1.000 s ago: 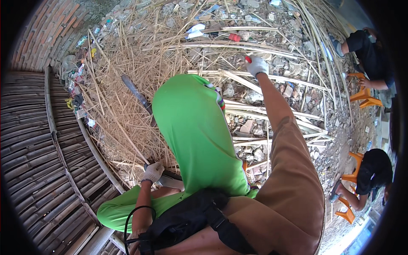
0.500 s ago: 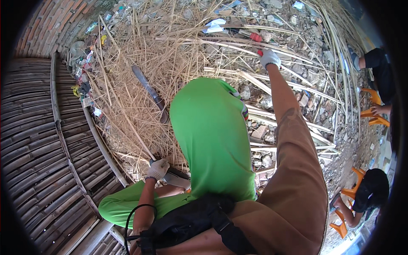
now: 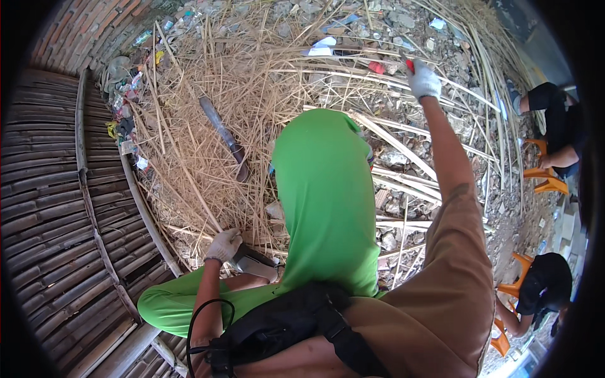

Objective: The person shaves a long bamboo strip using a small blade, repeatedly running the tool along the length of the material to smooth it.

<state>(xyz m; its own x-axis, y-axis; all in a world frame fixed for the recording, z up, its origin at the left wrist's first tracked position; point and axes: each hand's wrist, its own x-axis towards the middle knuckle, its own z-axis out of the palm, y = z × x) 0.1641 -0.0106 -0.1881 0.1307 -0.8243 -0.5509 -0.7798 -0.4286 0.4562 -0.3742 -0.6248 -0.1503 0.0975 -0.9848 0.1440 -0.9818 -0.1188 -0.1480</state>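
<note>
My right hand (image 3: 424, 82), in a pale glove, reaches far forward over the strips. Its fingers close on a small red-handled tool (image 3: 410, 65); a short dark tip shows beyond it, but its kind is unclear. My left hand (image 3: 224, 246), also gloved, is closed low at the left beside a dark shoe (image 3: 253, 259). A long thin bamboo strip (image 3: 200, 196) runs down into its fingers. A machete (image 3: 217, 126) with a dark blade lies on the straw-like shavings (image 3: 189, 120), apart from both hands. Pale split bamboo strips (image 3: 397, 142) lie right of my green-clad knee (image 3: 324, 183).
A bamboo slat wall (image 3: 44, 189) and a brick wall (image 3: 85, 31) stand at the left. Litter (image 3: 129, 101) lines their foot. A red object (image 3: 376, 67) lies among rubble. At the right are two people near orange stools (image 3: 539, 173).
My right hand has moved right and slightly forward with the red-handled tool, away from the red object on the ground. My left hand has shifted slightly left, still closed.
</note>
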